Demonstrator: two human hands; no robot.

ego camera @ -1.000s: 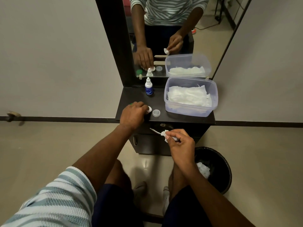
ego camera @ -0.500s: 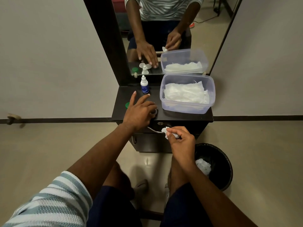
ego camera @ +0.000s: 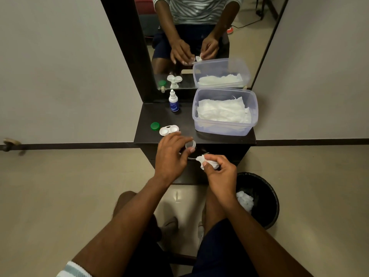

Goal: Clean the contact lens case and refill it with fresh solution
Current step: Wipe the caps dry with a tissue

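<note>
The white contact lens case (ego camera: 169, 130) lies open on the dark shelf (ego camera: 219, 139), with a green cap (ego camera: 155, 126) just left of it. My left hand (ego camera: 171, 154) pinches a clear round cap (ego camera: 190, 145) at the shelf's front edge. My right hand (ego camera: 218, 170) is closed on a crumpled white tissue (ego camera: 203, 160) in front of the shelf, close to the clear cap. A small solution bottle (ego camera: 173, 101) with a blue label stands upright at the back of the shelf by the mirror.
A clear plastic tub (ego camera: 225, 128) of white tissues fills the shelf's right half. A black waste bin (ego camera: 259, 198) holding used tissues stands on the floor at the right. The mirror (ego camera: 199, 43) rises behind the shelf. My knees are below.
My left hand let go of the lens case, leaving it on the shelf, and picked up the clear cap at the front edge. My right hand kept the tissue and moved closer to it.
</note>
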